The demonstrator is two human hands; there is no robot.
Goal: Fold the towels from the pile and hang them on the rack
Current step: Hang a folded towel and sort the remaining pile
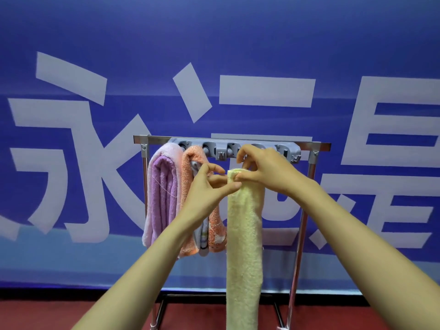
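Blue banner (71, 32) behind rack (319, 145). My L hand (204, 186) & R hand (264, 167) pinch top end of yellow towel (244, 234) just under rack's clip bar (221, 148), R nearer; long axis hangs vertical. Purple towel (163, 186), orange towel (190, 158) hang at rack's left end.

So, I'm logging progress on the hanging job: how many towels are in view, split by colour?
Pink-purple towel: 1
Orange towel: 1
Grey-white towel, tucked inside the orange one: 1
Yellow towel: 1
Total: 4
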